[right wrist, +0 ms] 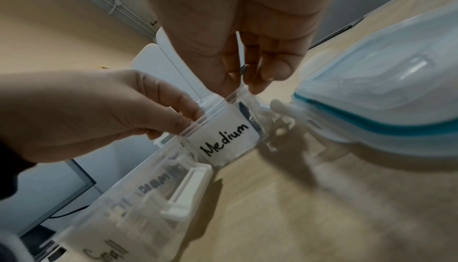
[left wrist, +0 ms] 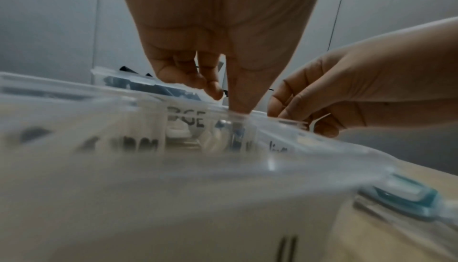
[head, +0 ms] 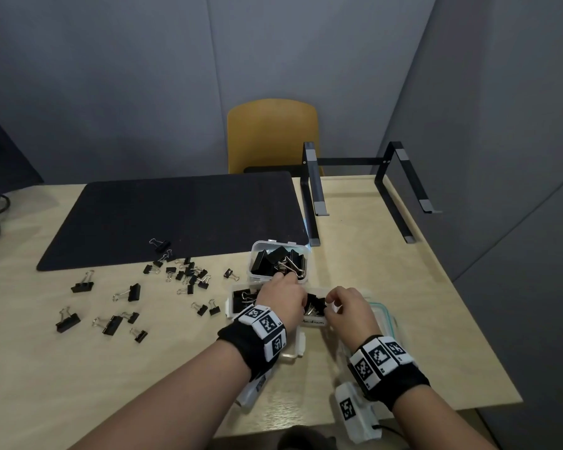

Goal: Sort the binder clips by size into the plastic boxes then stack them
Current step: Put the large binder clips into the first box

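Medium box (right wrist: 224, 139), label facing the person, held by both hands' fingers (right wrist: 178, 109).

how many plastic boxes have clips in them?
3: far box by the mat, Medium box between both hands, a third box under the left wrist. More may be hidden.

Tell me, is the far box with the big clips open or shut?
Open. The far box has no lid on, and the big clips show above its rim.

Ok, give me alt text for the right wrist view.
Both hands meet at the rim of a clear plastic box labelled "Medium": the right hand from above, the left hand from the left. A box labelled "Small" sits nearer, with a teal-sealed lid on the right.
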